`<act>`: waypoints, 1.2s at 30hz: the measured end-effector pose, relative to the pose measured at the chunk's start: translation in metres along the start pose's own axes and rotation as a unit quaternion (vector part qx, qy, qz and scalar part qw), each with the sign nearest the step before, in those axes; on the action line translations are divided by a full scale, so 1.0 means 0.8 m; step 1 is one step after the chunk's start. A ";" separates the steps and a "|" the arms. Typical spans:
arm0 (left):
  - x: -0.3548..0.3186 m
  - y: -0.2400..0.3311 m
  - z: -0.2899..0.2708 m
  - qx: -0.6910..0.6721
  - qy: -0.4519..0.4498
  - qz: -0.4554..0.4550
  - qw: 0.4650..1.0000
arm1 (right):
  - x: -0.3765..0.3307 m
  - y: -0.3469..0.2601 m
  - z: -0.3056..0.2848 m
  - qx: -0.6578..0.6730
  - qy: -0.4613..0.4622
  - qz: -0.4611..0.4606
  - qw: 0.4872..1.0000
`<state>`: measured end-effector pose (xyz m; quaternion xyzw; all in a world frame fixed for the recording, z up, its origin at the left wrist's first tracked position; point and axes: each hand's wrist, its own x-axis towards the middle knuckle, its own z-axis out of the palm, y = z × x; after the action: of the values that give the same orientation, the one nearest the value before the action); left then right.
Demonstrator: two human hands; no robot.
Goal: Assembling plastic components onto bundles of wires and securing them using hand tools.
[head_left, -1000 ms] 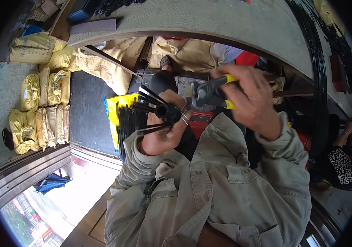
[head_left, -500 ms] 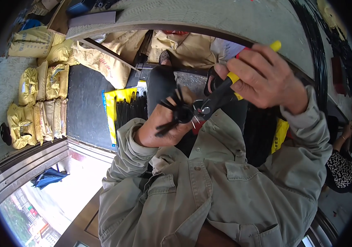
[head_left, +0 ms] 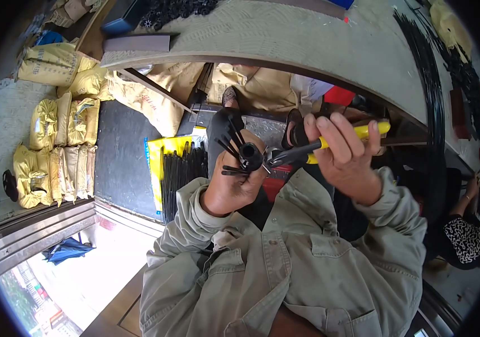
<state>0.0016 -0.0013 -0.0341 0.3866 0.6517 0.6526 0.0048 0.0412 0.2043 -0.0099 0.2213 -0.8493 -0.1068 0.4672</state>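
Head view: your left hand [head_left: 234, 189] grips the black hub [head_left: 249, 156], likely to steady it for the pliers [head_left: 297, 153] your right hand [head_left: 347, 162] grips beside its right edge.

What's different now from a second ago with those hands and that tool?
The right hand has moved the pliers toward the body, their head now at the thin wire beside the black hub; a second ago it was clear. Nothing newly grasped or released: the right hand keeps the pliers, the left hand the hub. The black rods on the yellow sheet stayed put.
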 end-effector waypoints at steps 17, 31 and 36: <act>-0.007 0.007 0.011 0.057 0.054 0.018 0.997 | -0.027 -0.030 0.011 0.000 0.041 0.095 0.995; -0.004 0.039 -0.011 -0.045 -0.215 -0.273 0.937 | 0.021 0.072 -0.050 0.683 -0.596 0.214 0.363; -0.008 0.006 -0.011 -0.135 -0.276 -0.043 0.951 | -0.010 0.047 -0.055 0.770 -0.543 0.269 0.199</act>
<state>0.0041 -0.0128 -0.0320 0.5192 0.5468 0.6013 0.2645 0.0711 0.2422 0.0226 0.1171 -0.5643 0.6388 -0.5098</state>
